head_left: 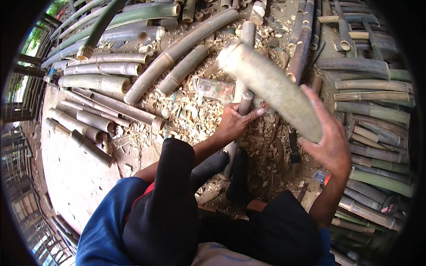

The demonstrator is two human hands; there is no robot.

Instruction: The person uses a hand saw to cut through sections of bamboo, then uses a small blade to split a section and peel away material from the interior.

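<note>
My right hand (326,137) grips the near end of a thick, pale green bamboo piece (270,86). Fingers lie along its right side and the thumb presses its lower end. The bamboo slants up and to the left, smeared by motion. My left hand (234,123) is closed round a short round handle (246,101), whose rounded end points up; what it belongs to is hidden below the hand. A narrow upright bamboo pole (248,33) runs behind the raised piece and down toward my feet. My feet (239,177) in dark coverings stand on either side of its lower end.
Wood chips (191,117) cover the ground around my hands. Long bamboo poles (177,53) lie at the upper left, near shorter cut lengths (84,131). Stacked bamboo (372,111) lines the right side. A clear bottle (320,177) with an orange-red part lies below my right hand.
</note>
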